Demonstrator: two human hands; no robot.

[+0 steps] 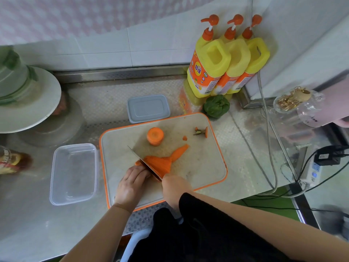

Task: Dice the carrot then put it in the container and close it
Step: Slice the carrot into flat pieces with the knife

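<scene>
On the cutting board (198, 167) our left hand (132, 183) presses curled fingers on the carrot slices (158, 164) while our right hand (174, 186) grips the knife (145, 163) — firm, slippery pieces, we judge, best scooped together from beneath.

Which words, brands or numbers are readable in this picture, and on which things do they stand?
Nothing reads with certainty.
Yellow bottles: the orange labels carry print and a round logo, too blurred to read.
Brown bottle at the left edge: label blurred, unreadable.
Glass jar at right: a small dark line of print, too small to read.
Power strip: no legible marking.
Container, lid and board: no text seen.
</scene>
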